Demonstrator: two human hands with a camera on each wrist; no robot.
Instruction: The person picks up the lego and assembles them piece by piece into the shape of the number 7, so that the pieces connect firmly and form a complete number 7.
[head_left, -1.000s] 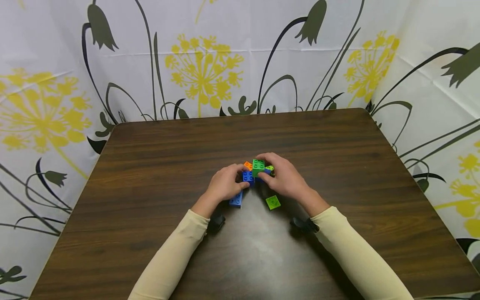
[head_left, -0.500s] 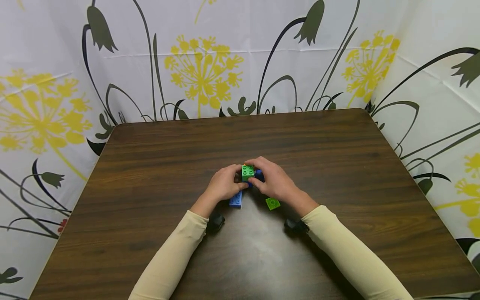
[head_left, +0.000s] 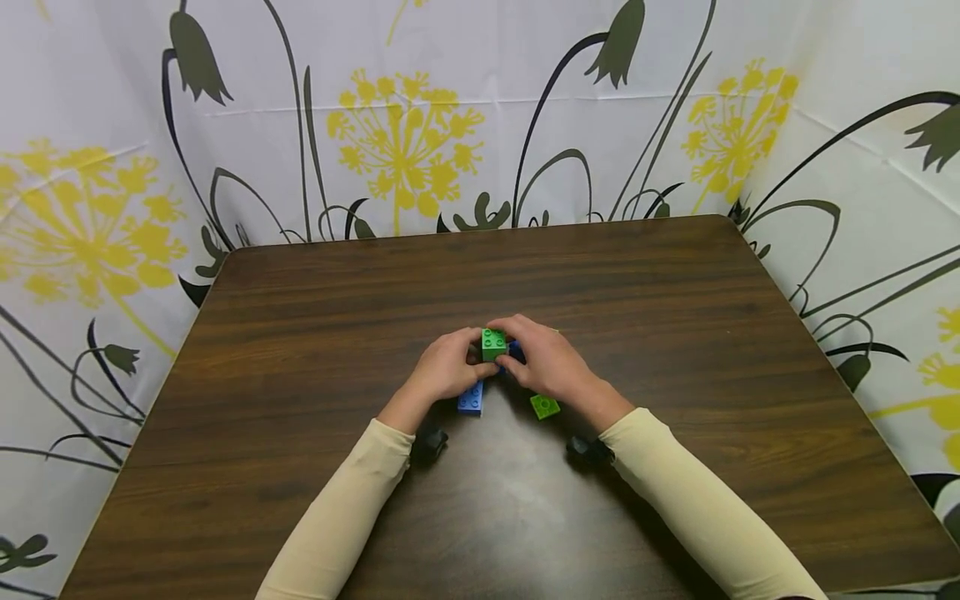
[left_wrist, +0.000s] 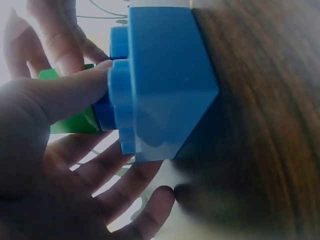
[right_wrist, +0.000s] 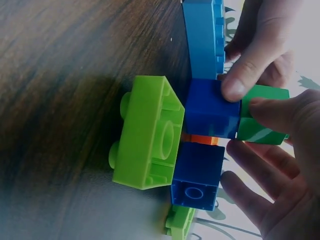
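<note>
A green building brick (head_left: 494,343) sits squarely on top of a dark blue brick (right_wrist: 210,107), studs up. My right hand (head_left: 551,360) pinches the green brick, its thumb across the side. From the other side my left hand (head_left: 444,367) grips the dark blue brick, with the thumb on its face near the seam. A lighter blue long brick (head_left: 471,398) lies just below my left hand. Beside the stack, under my right hand, a second dark blue brick (right_wrist: 197,170) lies on its side. Part of an orange brick (right_wrist: 202,140) shows behind them.
A lime green brick (head_left: 545,407) lies on the brown wooden table (head_left: 337,317), tipped so its hollow underside shows in the right wrist view. Another lime green brick (right_wrist: 181,222) is farther off. A flower-patterned curtain (head_left: 465,125) hangs behind the table.
My right hand has moved left and slightly nearer, bringing the green brick from above the other bricks onto the dark blue one. My left hand has stayed nearly still.
</note>
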